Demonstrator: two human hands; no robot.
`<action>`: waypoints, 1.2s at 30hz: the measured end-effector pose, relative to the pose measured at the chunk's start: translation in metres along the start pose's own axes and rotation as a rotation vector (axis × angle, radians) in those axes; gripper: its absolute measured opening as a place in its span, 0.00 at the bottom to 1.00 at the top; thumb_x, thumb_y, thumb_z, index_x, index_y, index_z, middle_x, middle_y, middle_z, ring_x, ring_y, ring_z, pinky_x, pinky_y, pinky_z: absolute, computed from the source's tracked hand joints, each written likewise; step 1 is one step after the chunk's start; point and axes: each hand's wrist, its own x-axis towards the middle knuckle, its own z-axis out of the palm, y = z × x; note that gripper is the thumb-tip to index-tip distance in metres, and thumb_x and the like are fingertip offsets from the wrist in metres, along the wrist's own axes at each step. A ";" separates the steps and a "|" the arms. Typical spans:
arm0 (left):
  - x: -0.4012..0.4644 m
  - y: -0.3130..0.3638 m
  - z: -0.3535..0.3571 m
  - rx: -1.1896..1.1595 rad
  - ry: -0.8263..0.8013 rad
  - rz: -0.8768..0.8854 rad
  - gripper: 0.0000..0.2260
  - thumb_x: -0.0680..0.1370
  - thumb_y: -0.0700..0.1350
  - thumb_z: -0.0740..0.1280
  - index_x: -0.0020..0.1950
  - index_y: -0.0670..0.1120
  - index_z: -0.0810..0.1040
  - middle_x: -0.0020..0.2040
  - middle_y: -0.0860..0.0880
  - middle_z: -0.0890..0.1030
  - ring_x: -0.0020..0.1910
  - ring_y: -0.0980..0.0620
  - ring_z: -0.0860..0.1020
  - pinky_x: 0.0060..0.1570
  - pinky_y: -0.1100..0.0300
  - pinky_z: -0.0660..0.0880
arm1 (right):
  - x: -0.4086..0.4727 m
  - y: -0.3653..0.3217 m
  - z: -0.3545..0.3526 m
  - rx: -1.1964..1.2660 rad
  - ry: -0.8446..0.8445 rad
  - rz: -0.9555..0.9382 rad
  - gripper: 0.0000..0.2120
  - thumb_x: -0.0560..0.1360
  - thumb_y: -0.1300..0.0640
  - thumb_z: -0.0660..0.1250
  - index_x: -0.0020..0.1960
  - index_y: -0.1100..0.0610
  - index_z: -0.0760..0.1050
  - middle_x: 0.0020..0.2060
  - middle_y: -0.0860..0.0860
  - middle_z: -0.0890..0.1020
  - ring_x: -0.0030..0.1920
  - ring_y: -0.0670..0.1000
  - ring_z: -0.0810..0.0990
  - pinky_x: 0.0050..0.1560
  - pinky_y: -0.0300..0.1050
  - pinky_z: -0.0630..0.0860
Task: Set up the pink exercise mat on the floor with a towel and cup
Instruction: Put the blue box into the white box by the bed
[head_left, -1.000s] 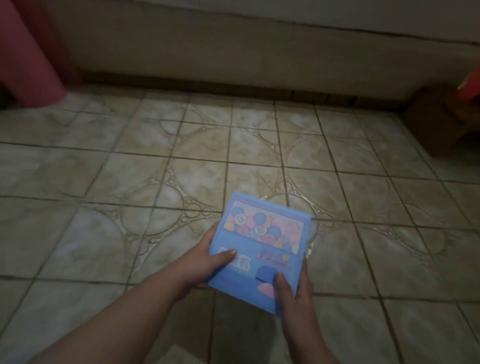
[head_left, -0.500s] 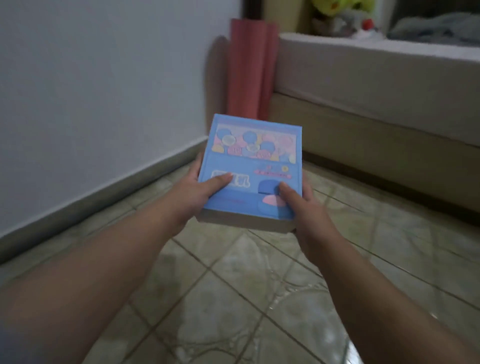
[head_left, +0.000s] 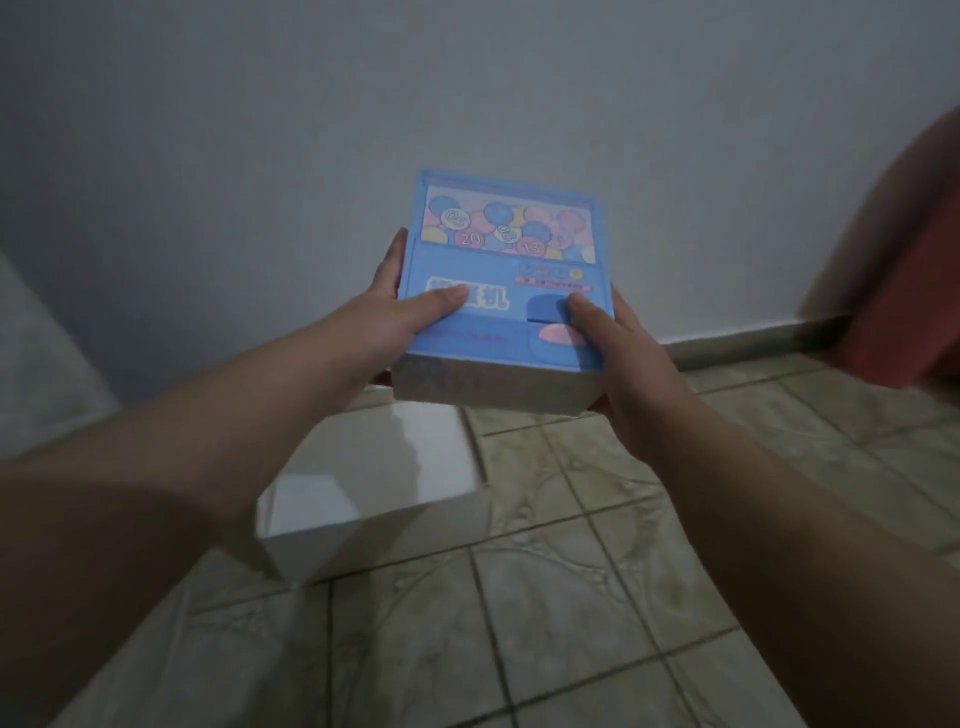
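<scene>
1. Both hands hold a blue box (head_left: 506, 291) up in front of a plain grey wall (head_left: 311, 104), above the tiled floor (head_left: 597, 597).
2. Left hand (head_left: 387, 322): grip clamped on the box's left edge, thumb pressed on the top face, fingers along the side.
3. Right hand (head_left: 621, 353): grip clamped on the right near corner, thumb on top, fingers underneath.
4. Box lid shows numbered pink, blue and yellow balls; lid faces up, tilted toward the camera.
5. White box (head_left: 374, 493) sits on the floor below the held box, near the wall.
6. Pink exercise mat (head_left: 904, 291): blurred at the right edge, standing against the wall, well apart from both hands.
7. Towel and cup not seen.
</scene>
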 end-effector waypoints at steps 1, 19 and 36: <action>-0.003 -0.011 -0.019 -0.015 0.035 -0.021 0.34 0.75 0.51 0.68 0.74 0.63 0.51 0.64 0.56 0.77 0.53 0.53 0.81 0.41 0.58 0.77 | 0.008 0.010 0.020 -0.016 -0.030 0.018 0.17 0.75 0.47 0.65 0.64 0.42 0.72 0.51 0.46 0.85 0.40 0.48 0.84 0.29 0.38 0.75; 0.012 -0.215 -0.093 -0.142 0.306 -0.373 0.28 0.71 0.56 0.71 0.69 0.63 0.64 0.56 0.56 0.80 0.49 0.52 0.82 0.37 0.58 0.76 | 0.075 0.181 0.107 -0.221 -0.259 0.377 0.20 0.74 0.45 0.67 0.64 0.44 0.70 0.52 0.52 0.83 0.40 0.48 0.85 0.31 0.40 0.77; 0.012 -0.231 -0.092 0.118 0.286 -0.408 0.23 0.73 0.56 0.69 0.67 0.57 0.68 0.57 0.52 0.80 0.50 0.50 0.81 0.48 0.54 0.78 | 0.071 0.201 0.110 -0.507 -0.245 0.334 0.22 0.76 0.45 0.64 0.69 0.48 0.65 0.61 0.53 0.79 0.55 0.55 0.79 0.59 0.54 0.75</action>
